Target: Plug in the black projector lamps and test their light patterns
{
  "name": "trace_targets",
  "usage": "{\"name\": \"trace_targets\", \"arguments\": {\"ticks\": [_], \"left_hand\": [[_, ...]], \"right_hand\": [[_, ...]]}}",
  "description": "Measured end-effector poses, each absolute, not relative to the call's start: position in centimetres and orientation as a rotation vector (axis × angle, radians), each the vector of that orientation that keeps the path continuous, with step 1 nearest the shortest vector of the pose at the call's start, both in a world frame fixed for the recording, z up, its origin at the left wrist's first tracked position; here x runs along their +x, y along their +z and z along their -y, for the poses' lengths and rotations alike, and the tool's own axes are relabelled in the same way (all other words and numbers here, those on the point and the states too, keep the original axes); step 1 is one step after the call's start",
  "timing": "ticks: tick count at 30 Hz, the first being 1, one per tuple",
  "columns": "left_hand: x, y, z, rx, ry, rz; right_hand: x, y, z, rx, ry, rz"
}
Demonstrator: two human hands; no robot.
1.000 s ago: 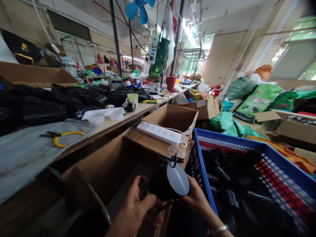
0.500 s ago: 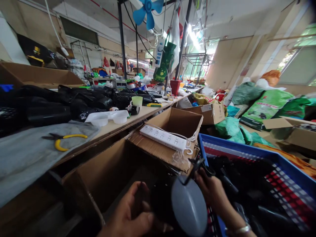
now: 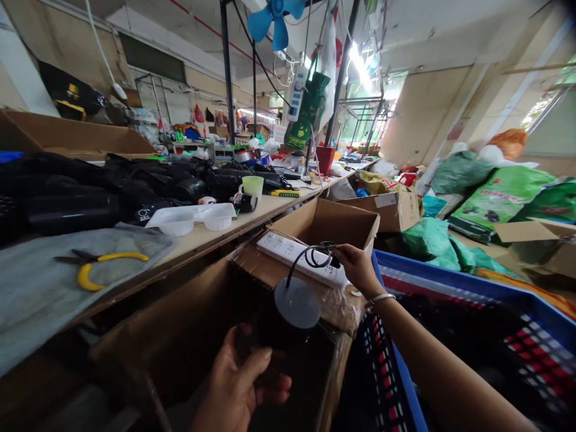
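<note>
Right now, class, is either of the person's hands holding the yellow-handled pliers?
No, the pliers lie on the grey sheet, apart from both the left hand and the right hand.

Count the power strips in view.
2: one white power strip lies on the cardboard flap, and a hanging power strip is beside the green bag. Others may be hidden in the clutter.

Power strip (image 3: 299,259) left of basket (image 3: 400,366).
</note>
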State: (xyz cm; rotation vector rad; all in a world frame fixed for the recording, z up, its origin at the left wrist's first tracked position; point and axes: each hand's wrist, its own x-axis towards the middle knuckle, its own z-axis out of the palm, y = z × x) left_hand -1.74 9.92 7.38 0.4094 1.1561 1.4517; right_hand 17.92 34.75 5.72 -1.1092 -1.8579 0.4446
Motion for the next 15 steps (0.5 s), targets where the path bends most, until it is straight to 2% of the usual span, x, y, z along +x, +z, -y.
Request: {"name": "trace_targets", "arguments": {"ticks": [15], "left_hand": [[-2.3,6.0,-11.0,0.303,1.453,-1.050]], "right_hand": [[17.0,5.7,-33.0,-1.160,0.195,2.033]]}}
